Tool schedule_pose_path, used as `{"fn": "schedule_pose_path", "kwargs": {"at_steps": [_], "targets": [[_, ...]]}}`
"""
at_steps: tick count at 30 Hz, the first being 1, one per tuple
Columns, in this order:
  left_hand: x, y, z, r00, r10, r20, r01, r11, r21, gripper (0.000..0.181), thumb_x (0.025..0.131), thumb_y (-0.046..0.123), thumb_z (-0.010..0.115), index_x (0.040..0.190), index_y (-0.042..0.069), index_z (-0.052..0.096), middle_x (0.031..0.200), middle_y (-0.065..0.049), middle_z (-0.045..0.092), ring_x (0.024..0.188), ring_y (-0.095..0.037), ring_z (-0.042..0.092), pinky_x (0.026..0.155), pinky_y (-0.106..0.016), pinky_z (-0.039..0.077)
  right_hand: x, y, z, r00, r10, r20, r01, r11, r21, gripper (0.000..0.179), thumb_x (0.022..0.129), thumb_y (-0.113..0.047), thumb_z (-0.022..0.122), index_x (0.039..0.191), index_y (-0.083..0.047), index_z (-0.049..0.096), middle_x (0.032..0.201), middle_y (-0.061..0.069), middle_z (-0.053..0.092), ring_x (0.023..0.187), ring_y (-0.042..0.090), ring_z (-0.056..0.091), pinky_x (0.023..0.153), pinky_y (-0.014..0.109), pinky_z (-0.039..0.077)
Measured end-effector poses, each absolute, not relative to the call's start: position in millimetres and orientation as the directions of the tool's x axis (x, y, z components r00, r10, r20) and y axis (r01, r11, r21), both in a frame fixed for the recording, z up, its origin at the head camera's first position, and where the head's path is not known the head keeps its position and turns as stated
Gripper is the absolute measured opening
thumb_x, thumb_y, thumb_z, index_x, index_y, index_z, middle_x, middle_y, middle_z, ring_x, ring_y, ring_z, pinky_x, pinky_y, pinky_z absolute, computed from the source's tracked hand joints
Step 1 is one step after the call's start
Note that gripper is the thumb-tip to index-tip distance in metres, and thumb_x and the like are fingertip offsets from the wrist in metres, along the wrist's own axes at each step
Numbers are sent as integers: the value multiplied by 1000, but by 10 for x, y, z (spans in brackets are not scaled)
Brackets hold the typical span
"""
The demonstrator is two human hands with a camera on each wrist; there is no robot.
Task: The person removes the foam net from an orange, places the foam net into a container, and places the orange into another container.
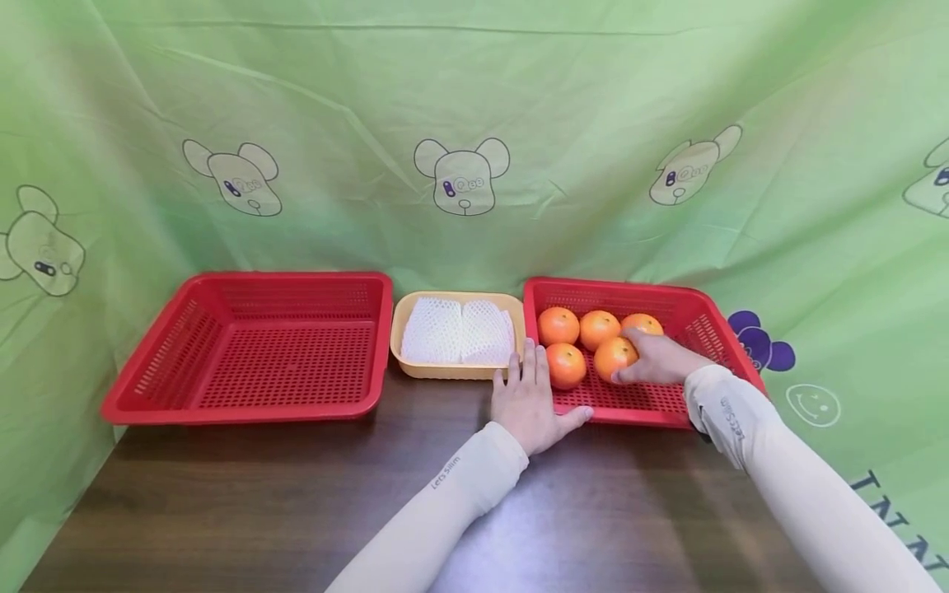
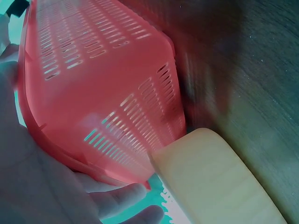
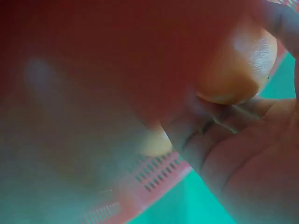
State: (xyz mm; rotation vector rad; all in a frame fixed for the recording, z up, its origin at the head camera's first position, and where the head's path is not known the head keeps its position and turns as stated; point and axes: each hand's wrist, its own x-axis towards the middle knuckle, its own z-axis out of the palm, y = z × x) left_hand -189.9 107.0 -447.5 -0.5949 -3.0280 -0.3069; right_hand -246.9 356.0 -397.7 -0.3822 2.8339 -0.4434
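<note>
Several oranges (image 1: 567,366) lie in the left part of the right-hand red basket (image 1: 712,323). My right hand (image 1: 656,359) reaches into it and grips the near orange (image 1: 614,357), thumb on the near side and fingers beyond. In the right wrist view this orange (image 3: 261,56) sits between thumb and fingers; the basket's blurred wall covers much of that view. With fingers extended, my left hand (image 1: 528,408) rests at the basket's near-left corner, fingertips close to the yellow tray (image 1: 452,372). The left wrist view shows that hand (image 2: 42,177) along the basket's rim.
White foam-net sleeves (image 1: 460,329) fill the yellow tray between the two baskets. Another red basket (image 1: 292,362) stands on the left with its slotted floor showing. A brown wooden table (image 1: 245,502) carries everything, and a green curtain (image 1: 356,91) hangs behind and at both sides.
</note>
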Motion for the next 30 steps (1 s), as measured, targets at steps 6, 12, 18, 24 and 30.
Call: {"fn": "schedule_pose_path", "kwargs": {"at_steps": [6,12,18,24,30], "targets": [[-1932,1109,-4487,-924,371,89,381,908,176,111,85,87,36,161,7,21,167,-13,15,146,-35,32,113,-53,30,-2497,3519,-4191,-935,-304,-183,-237,918,-317,81,83,-33,83,137,14,44,115,27,64,110,44,61,96,60,44],[-1934,1149,-4502,-922,378,81,387,903,186,111,86,87,36,161,7,21,167,-12,15,145,-35,34,113,-53,31,-2486,3543,-4285,-964,-217,-156,-142,911,-387,87,87,-37,80,140,14,34,121,35,58,116,50,56,100,63,40],[-1976,1162,-4523,-922,376,87,386,903,189,111,85,87,36,161,7,21,167,-12,16,145,-34,35,112,-53,32,-2503,3566,-4295,-967,-196,-161,-121,914,-387,89,87,-41,79,139,14,33,122,36,57,116,51,55,101,63,39],[-2073,1094,-4531,-916,389,94,400,879,261,109,87,84,40,161,7,21,167,-10,15,147,-33,31,112,-53,32,-2494,3576,-4227,-974,-190,-120,-134,920,-368,90,89,-43,76,145,13,32,132,37,53,121,53,52,103,63,38],[-2104,811,-4476,-840,531,110,536,785,310,98,94,71,49,162,8,17,168,-11,11,152,-32,15,118,-50,20,-2361,3580,-4062,-983,-166,-82,-126,924,-362,98,92,-56,67,151,11,27,145,40,38,135,56,35,108,66,29]]}}
